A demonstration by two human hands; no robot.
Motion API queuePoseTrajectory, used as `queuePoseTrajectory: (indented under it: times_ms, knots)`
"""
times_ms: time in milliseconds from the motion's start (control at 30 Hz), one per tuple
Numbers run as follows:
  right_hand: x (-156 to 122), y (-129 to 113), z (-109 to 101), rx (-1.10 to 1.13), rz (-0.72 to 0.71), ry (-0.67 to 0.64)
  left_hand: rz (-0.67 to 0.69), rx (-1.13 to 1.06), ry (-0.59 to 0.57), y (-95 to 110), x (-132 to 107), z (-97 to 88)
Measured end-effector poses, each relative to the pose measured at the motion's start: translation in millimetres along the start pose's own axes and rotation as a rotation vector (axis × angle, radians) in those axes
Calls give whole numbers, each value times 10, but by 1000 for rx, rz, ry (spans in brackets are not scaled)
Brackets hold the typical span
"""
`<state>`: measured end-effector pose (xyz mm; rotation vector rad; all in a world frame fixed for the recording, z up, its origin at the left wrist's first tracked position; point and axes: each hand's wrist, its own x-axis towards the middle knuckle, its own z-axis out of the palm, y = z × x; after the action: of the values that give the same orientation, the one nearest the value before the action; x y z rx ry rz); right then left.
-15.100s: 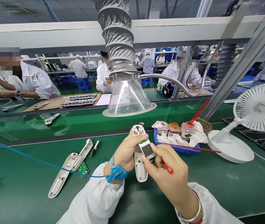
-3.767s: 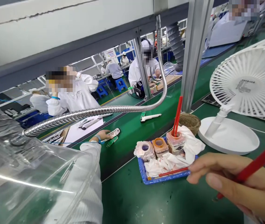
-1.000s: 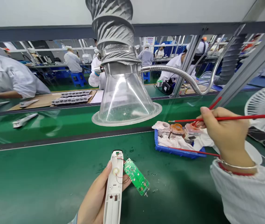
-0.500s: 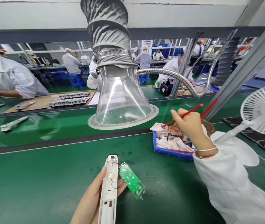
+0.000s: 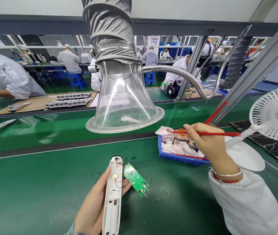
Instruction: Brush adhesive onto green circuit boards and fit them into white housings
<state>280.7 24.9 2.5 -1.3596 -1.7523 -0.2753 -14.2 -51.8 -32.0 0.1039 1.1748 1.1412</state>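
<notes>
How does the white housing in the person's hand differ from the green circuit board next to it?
The white plastic housing is smooth and pale, while the green circuit board is dotted with small components. The housing is clearly longer than the board. The housing lies lengthwise in the left hand, while the board slants beside it, not visibly gripped. Both are long and narrow, and thin wires appear to link them.

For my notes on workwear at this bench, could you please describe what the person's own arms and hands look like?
The left hand and right hand are bare, without gloves. The right arm wears a white fabric sleeve with a gathered cuff. The right wrist has a thin silver bangle and a red band; a blue strap shows at the left wrist.
</notes>
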Motion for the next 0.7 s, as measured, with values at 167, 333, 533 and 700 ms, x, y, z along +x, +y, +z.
queuePoseTrajectory:
  times_ms: [167,333,533,700]
  knots:
    - [462,174,396,-41,24,-164,-24,24,-8,-36,2,38]
    - [602,211,513,-11,36,-228,5,4,5,-19,-3,-27]
    - [284,79,15,8,83,9,31,-16,59,52,26,-116]
    - [6,17,-132,19,-95,84,-6,-22,31,34,47,-42]
